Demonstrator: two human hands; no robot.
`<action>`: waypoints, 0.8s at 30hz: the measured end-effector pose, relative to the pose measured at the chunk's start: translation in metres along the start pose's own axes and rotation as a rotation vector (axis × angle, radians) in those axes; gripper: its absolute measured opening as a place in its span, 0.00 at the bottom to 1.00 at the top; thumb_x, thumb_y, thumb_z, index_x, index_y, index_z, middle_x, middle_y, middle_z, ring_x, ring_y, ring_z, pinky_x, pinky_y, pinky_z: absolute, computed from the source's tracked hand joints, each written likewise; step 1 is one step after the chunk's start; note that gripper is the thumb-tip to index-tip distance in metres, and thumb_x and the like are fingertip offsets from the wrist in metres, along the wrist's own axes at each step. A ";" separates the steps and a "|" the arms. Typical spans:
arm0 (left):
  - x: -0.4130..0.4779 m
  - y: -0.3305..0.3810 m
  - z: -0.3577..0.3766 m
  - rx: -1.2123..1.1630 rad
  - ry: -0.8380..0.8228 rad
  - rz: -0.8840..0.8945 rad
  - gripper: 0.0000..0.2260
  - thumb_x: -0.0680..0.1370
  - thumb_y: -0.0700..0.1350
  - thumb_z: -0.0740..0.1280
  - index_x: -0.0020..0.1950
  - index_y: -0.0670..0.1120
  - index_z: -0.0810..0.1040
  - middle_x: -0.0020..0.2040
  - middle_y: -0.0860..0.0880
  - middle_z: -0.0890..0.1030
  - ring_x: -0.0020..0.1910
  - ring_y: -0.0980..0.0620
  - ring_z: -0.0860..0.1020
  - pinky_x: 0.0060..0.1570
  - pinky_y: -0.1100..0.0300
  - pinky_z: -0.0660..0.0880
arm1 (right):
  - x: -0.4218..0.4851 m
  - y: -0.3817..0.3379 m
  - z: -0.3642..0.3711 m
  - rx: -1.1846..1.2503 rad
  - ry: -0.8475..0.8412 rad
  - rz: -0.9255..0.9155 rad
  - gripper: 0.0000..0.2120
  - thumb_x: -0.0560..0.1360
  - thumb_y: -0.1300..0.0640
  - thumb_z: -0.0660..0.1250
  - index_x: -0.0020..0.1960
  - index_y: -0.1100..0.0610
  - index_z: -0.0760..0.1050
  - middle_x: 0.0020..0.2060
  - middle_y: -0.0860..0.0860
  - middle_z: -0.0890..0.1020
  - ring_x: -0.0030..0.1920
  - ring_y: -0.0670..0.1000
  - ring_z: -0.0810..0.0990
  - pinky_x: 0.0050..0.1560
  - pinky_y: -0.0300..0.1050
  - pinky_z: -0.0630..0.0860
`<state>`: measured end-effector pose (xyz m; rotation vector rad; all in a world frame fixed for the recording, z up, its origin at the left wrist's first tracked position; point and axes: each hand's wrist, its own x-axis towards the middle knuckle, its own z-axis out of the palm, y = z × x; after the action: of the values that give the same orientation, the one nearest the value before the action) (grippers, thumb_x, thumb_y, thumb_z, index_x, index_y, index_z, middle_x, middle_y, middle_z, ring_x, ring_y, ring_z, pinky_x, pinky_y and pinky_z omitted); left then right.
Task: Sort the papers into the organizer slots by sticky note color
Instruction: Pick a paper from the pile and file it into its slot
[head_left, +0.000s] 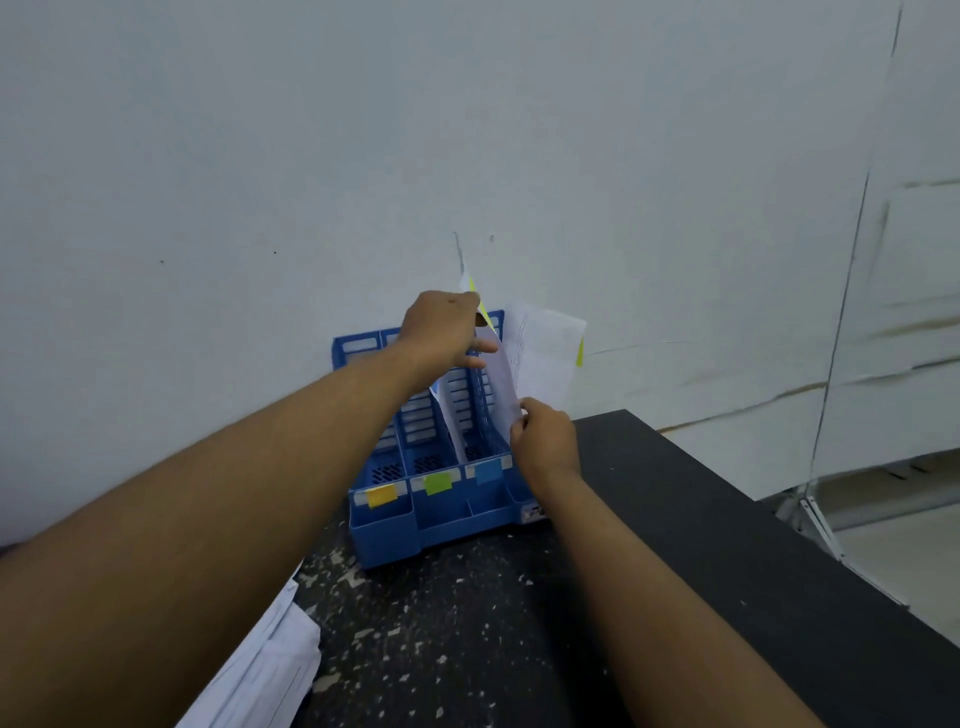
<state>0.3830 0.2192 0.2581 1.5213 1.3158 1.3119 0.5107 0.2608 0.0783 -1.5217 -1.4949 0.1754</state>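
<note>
- Paper (506, 374) with a yellow-green sticky note (483, 309) stands nearly upright over the blue organizer (384, 540), toward its 1 o'clock corner. Its lower edge dips near the divider between two slots, and I cannot tell which one it is in.
- The left hand (441, 332) has its fingers curled over the top edge, pinching it. The right hand (545, 441) pinches the sheet's lower edge at 5 o'clock.
- A second sheet (550, 353) fans out at 3 o'clock.
- Front labels from 9 to 3 o'clock: yellow tab (382, 495), green tab (438, 484), blue tab (488, 472).
- The note's tint is a close call, so check it against the tabs first. Then keep the sheet taut, steer the bottom corner with the lower hand, and feed it straight down.
- More sheets in a pile (270, 670) wait at 7 o'clock on the bench (467, 649).
</note>
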 end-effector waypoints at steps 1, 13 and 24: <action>0.003 -0.005 0.001 -0.002 -0.008 -0.005 0.11 0.86 0.47 0.62 0.50 0.43 0.80 0.60 0.41 0.84 0.42 0.45 0.89 0.37 0.51 0.86 | 0.001 0.002 0.002 -0.008 -0.013 0.018 0.08 0.83 0.60 0.64 0.51 0.61 0.81 0.44 0.58 0.86 0.40 0.55 0.80 0.37 0.43 0.70; -0.013 -0.051 -0.017 0.052 -0.054 -0.023 0.07 0.86 0.43 0.62 0.54 0.49 0.80 0.61 0.45 0.83 0.49 0.47 0.87 0.49 0.47 0.87 | -0.007 0.000 -0.002 -0.083 -0.060 0.065 0.14 0.82 0.60 0.63 0.64 0.63 0.81 0.57 0.61 0.85 0.56 0.60 0.83 0.55 0.48 0.78; -0.100 -0.116 -0.103 0.124 0.158 0.010 0.08 0.84 0.42 0.68 0.60 0.50 0.84 0.56 0.50 0.87 0.52 0.52 0.86 0.45 0.52 0.87 | -0.084 -0.056 -0.015 -0.052 -0.005 -0.019 0.13 0.81 0.58 0.65 0.63 0.60 0.82 0.53 0.58 0.86 0.54 0.60 0.84 0.51 0.51 0.79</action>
<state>0.2597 0.1376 0.1478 1.5340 1.5153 1.4033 0.4619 0.1717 0.0825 -1.5490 -1.5280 0.1307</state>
